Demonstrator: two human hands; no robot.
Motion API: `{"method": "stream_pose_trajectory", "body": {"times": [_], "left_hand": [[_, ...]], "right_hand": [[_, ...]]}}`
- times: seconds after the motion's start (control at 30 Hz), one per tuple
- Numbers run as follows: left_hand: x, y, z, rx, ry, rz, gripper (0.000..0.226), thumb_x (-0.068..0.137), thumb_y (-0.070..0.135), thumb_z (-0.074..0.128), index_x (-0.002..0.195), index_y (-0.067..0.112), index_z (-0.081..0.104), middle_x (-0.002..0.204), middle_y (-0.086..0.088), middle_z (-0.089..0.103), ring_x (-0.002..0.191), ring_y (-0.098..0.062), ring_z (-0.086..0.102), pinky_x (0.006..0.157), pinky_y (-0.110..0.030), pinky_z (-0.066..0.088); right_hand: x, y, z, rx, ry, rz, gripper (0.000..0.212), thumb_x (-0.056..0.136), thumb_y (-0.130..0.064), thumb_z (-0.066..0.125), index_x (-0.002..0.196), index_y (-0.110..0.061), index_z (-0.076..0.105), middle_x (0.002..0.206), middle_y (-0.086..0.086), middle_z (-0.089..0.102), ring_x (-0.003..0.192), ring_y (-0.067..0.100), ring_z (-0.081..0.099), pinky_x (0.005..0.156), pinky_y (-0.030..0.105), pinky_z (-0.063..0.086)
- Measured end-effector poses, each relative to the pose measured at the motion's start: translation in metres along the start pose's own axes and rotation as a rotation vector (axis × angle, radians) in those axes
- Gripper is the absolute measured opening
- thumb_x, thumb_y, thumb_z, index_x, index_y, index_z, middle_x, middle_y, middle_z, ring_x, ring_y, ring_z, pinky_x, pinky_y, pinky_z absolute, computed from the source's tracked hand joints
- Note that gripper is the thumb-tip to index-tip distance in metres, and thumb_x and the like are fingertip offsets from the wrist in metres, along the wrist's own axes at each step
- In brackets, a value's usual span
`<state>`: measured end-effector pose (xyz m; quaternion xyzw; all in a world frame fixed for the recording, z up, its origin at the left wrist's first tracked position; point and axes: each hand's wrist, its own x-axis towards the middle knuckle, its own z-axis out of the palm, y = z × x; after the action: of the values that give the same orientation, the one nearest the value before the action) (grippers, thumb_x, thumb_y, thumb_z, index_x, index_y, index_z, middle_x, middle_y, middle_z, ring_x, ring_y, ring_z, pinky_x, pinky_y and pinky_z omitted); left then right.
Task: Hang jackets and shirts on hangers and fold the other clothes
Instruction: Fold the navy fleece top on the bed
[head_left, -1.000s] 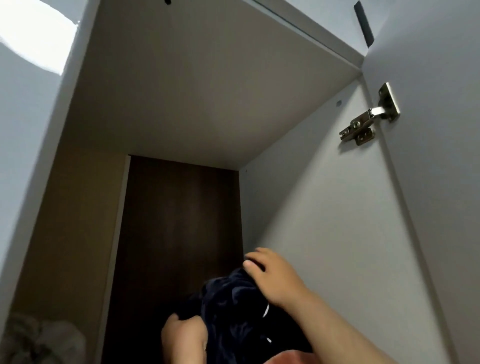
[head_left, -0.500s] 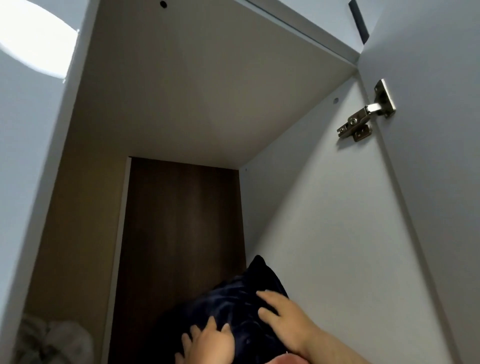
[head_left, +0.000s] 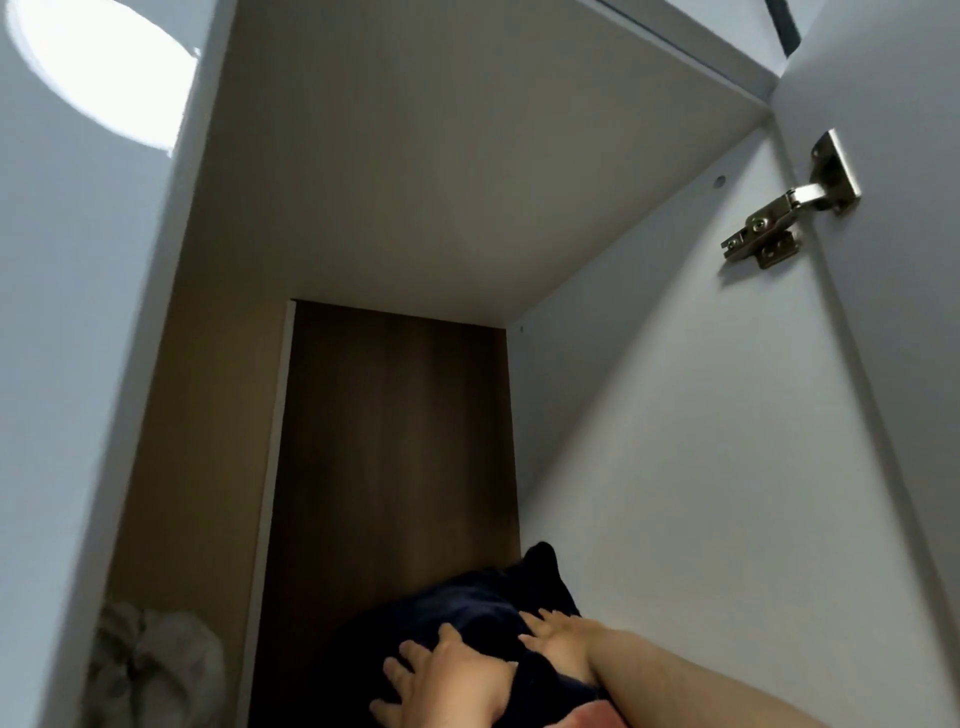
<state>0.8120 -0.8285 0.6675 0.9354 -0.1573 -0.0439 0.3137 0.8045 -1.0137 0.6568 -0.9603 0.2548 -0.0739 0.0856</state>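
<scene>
at the bottom centre of the frame, the left hand (head_left: 441, 675) lies flat on a dark navy garment (head_left: 483, 613), fingers straight and spread, pressing the cloth. just to its right, the right hand (head_left: 558, 642) also lies on the garment with its fingers extended, palm against the fabric; the bare right forearm (head_left: 727, 675) runs off toward the lower right corner. a small patch of pink cloth (head_left: 592, 714) shows at the bottom edge, between the forearm and the left hand. the navy garment sits bundled in the lower centre, inside a wardrobe compartment, close against the white right side panel (head_left: 675, 467); one corner of it stands up in a point. at the lower left, a crumpled pale cloth (head_left: 156, 660) lies in the neighbouring compartment, behind a white divider (head_left: 119, 415). beyond the garment, the dark brown wooden back panel (head_left: 395, 441) fills the centre. above it, the underside of a white shelf (head_left: 467, 156) spans the upper centre. at the upper right, a metal hinge (head_left: 789, 208) joins the side panel to the open door (head_left: 904, 312). at the upper left, a round ceiling light (head_left: 98, 67) glows.
</scene>
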Motion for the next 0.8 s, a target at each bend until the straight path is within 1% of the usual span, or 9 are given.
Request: {"method": "stream_pose_trajectory", "body": {"times": [0.1,0.2,0.27,0.33,0.43,0.5,0.6,0.7,0.8], "left_hand": [[-0.003,-0.003,0.0,-0.032,0.004,0.03,0.117,0.058,0.086,0.056,0.152,0.038,0.004,0.162,-0.006,-0.004,0.147,-0.031,-0.004,0.118,-0.054,0.001],[0.001,-0.009,-0.002,-0.052,0.08,0.059,0.105,0.067,0.077,0.059,0.152,0.035,0.012,0.161,-0.006,0.006,0.146,-0.03,0.004,0.118,-0.05,0.008],[0.014,-0.01,0.004,-0.1,0.083,0.096,0.105,0.072,0.074,0.057,0.154,0.026,0.011,0.161,-0.008,0.006,0.147,-0.032,0.006,0.119,-0.048,0.009],[0.023,-0.009,0.01,-0.089,0.092,0.147,0.112,0.062,0.081,0.057,0.152,0.029,0.017,0.16,-0.006,0.012,0.147,-0.03,0.012,0.119,-0.048,0.009],[0.008,-0.004,-0.001,-0.141,0.194,0.296,0.077,0.064,0.073,0.058,0.135,0.044,0.044,0.146,0.008,0.042,0.137,-0.018,0.037,0.114,-0.041,0.025],[0.001,0.004,-0.011,-0.28,0.252,0.479,0.057,0.076,0.058,0.06,0.131,0.044,0.051,0.139,0.015,0.051,0.131,-0.013,0.045,0.111,-0.035,0.032],[-0.008,0.013,-0.018,-0.332,0.173,0.727,0.051,0.085,0.039,0.063,0.134,0.04,0.052,0.136,0.017,0.055,0.127,-0.005,0.049,0.106,-0.026,0.038],[-0.015,0.02,-0.02,-0.339,0.173,0.789,0.049,0.085,0.035,0.063,0.132,0.042,0.053,0.133,0.02,0.057,0.125,-0.003,0.05,0.107,-0.027,0.039],[-0.023,0.028,-0.021,-0.322,0.192,0.817,0.052,0.085,0.032,0.063,0.135,0.041,0.051,0.135,0.018,0.055,0.126,-0.005,0.05,0.107,-0.028,0.04]], "right_hand": [[-0.005,-0.002,0.001,0.126,-0.025,-0.057,0.064,0.104,-0.048,0.024,0.155,-0.012,0.01,0.163,0.011,0.004,0.15,0.026,0.006,0.121,0.037,0.005],[-0.005,0.0,0.0,0.255,0.022,-0.102,0.107,0.079,-0.084,0.029,0.154,-0.01,0.01,0.161,0.009,0.01,0.149,0.023,0.014,0.119,0.029,0.009],[-0.017,-0.007,-0.003,0.295,0.076,-0.076,0.094,0.088,-0.074,0.028,0.154,-0.011,0.006,0.16,0.007,0.01,0.148,0.02,0.016,0.117,0.025,0.012],[-0.028,-0.01,-0.004,0.334,0.112,-0.069,0.081,0.092,-0.066,0.024,0.154,-0.015,0.009,0.161,0.007,0.011,0.148,0.018,0.017,0.116,0.023,0.013],[-0.043,0.002,-0.02,0.321,0.25,-0.083,0.06,0.098,-0.053,0.039,0.151,-0.025,0.032,0.157,0.001,0.031,0.143,0.016,0.031,0.113,0.023,0.022],[-0.065,0.009,-0.035,0.304,0.313,-0.116,0.061,0.092,-0.047,0.053,0.148,-0.029,0.037,0.15,-0.005,0.043,0.136,0.013,0.041,0.11,0.021,0.029],[-0.095,0.016,-0.048,0.29,0.407,-0.131,0.071,0.089,-0.034,0.063,0.151,-0.031,0.027,0.15,-0.006,0.042,0.138,0.01,0.038,0.11,0.018,0.027],[-0.118,0.022,-0.049,0.188,0.485,-0.125,0.071,0.093,-0.027,0.058,0.152,-0.034,0.02,0.154,-0.007,0.035,0.142,0.009,0.031,0.112,0.017,0.02],[-0.141,0.02,-0.049,0.128,0.582,-0.112,0.067,0.095,-0.021,0.05,0.152,-0.036,0.02,0.153,-0.007,0.037,0.14,0.01,0.034,0.113,0.02,0.024]]}}
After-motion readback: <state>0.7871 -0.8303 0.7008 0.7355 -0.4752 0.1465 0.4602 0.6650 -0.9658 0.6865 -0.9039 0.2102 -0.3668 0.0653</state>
